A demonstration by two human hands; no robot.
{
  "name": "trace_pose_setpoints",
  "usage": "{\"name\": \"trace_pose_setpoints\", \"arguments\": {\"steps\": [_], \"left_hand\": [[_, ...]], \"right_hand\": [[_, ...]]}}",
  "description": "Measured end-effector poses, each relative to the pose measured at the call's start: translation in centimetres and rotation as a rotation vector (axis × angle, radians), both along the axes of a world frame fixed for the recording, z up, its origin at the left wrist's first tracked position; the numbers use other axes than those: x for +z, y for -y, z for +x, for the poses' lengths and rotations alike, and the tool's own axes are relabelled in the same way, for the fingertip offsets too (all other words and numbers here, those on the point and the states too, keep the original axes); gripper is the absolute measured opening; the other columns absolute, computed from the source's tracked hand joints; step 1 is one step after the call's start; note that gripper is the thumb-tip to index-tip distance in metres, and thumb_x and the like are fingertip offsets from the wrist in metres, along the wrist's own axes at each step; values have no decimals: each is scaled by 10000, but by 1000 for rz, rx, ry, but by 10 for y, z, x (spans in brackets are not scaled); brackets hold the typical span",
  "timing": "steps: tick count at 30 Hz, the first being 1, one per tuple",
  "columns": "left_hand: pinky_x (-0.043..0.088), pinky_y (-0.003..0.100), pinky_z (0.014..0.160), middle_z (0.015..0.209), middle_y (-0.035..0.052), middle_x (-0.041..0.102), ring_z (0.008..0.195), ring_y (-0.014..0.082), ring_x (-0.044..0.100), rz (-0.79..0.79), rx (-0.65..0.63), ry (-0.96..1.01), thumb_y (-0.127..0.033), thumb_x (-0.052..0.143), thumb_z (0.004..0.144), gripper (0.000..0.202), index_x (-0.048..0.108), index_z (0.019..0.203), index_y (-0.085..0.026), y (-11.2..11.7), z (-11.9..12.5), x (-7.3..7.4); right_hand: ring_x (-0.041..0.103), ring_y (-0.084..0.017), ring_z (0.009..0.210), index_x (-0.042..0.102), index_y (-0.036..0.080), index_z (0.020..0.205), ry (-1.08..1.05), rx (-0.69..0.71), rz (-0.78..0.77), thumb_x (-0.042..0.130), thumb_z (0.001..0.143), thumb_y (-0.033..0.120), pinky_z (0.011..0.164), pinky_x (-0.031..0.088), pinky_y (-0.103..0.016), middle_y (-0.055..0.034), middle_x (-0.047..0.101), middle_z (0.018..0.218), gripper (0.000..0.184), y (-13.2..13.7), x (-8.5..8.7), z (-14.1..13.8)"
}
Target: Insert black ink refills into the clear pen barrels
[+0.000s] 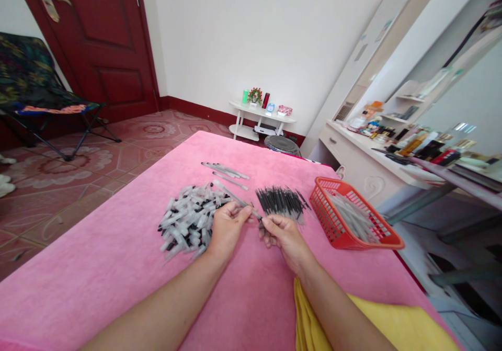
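Observation:
My left hand [231,220] is closed around a slim translucent pen [231,194], which slants from upper left down toward my right hand. At the pen's dark lower end, my right hand [280,230] pinches with thumb and fingers; its exact grip on the tip is partly hidden. Close by on the left lies a heap of clear and black pen caps [188,217]. Beyond my right hand is a bunch of dark pen refills [280,200]. Several pens [225,170] lie side by side farther back on the pink cloth [129,257].
A red plastic basket [337,241] holding clear pen barrels [353,217] stands at the right. Yellow cloth [396,319] lies under my right forearm. Past the table are a dressing table [353,152] with bottles, a small white shelf [245,130], and a folding chair [43,94].

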State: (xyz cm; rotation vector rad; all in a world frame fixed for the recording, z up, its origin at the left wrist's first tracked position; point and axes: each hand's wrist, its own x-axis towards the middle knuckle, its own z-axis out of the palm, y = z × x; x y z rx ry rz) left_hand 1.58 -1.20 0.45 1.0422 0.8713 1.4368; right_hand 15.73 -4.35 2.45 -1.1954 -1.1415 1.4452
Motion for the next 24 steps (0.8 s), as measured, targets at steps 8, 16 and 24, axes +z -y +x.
{"name": "trace_pose_setpoints", "arguments": {"steps": [8,16,24], "left_hand": [[465,224,564,624,29,653,551,119,578,-1,-63,14,-318,667,690,210,628,684,-113,2,0,2],[454,216,551,600,23,648,536,115,573,-22,-53,2,-319,665,693,210,618,663,-116,2,1,2],[446,209,542,572,16,635,533,115,573,-19,-44,-7,-312,673,688,210,603,638,-120,1,1,0]], "right_hand": [[444,-59,421,596,125,663,40,-27,22,634,711,482,406,338,-183,-4,563,569,362,0,-1,0],[482,-72,440,596,135,723,92,-34,22,627,706,494,422,368,-190,2,573,592,361,0,0,-2],[445,-62,410,554,147,729,172,-56,91,645,692,473,401,344,-185,30,541,566,340,0,-1,-3]]}}
